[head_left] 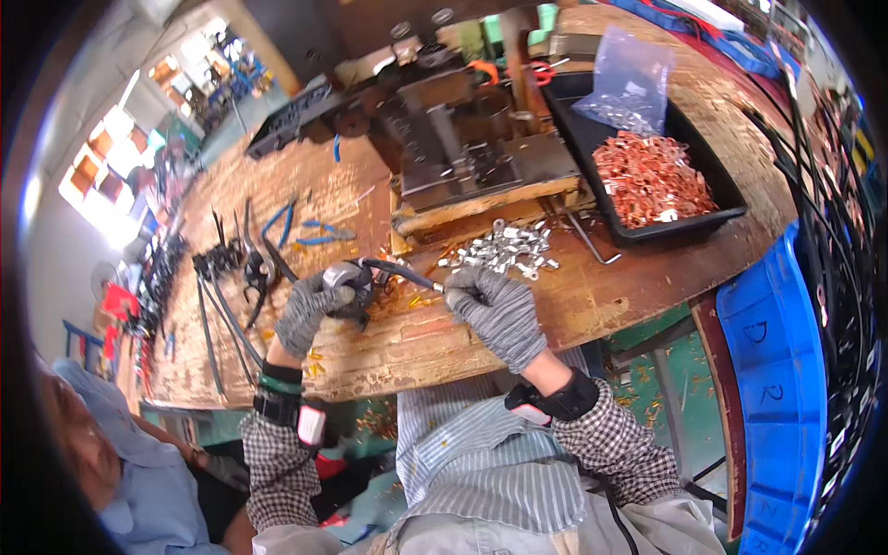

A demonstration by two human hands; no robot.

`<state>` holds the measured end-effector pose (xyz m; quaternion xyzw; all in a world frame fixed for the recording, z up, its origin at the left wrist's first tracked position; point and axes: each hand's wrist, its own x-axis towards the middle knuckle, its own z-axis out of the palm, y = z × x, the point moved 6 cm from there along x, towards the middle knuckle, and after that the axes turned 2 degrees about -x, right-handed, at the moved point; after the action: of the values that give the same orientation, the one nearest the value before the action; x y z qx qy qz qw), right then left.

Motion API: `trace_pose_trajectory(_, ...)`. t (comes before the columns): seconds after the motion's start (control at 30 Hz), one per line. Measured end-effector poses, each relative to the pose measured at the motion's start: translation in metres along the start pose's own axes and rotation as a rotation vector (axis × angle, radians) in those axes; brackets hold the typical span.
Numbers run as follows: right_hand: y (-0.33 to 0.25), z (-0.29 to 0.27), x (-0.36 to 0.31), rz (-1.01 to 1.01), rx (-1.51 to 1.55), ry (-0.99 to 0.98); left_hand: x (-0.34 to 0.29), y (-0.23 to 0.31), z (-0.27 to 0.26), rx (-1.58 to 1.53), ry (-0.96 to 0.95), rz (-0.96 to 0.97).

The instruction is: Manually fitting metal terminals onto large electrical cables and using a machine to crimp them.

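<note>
Both my hands wear grey knit gloves. A short black cable (398, 269) runs between them above the wooden bench. My left hand (313, 313) is closed around its left part, beside a dark rounded piece (348, 276) whose kind I cannot make out. At the cable's right end, the fingers of my right hand (499, 314) are pinched on a small silver sleeve-like tip (438, 287). Just beyond my right hand lies a loose pile of silver cable lugs (504, 250).
A metal press (453, 139) stands at the bench's back. On the right, a black tray (680, 231) holds copper-coloured lugs (652, 180) and a clear bag (629, 79). Blue-handled pliers (324, 233) and black cables lie left. A blue bin (772, 370) hangs right; another person (139, 472) sits left.
</note>
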<state>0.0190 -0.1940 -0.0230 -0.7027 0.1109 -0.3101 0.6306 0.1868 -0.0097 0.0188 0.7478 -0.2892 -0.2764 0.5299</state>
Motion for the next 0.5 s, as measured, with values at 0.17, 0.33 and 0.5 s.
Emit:
trace_pose_trajectory(0.17, -0.004, -0.05, -0.002, 0.116, 0.524, 0.088, -0.015, 0.08, 0.052, -0.022, -0.183, 0.11)
trace_pose_trajectory(0.33, -0.061, -0.115, 0.022, -0.119, 0.392, 0.021, -0.006, 0.117, 0.074, 0.211, -0.219, 0.276)
trace_pose_trajectory(0.5, -0.058, -0.154, 0.028, -0.088, 0.427, -0.061, 0.003, 0.126, 0.1, 0.116, -0.191, 0.343)
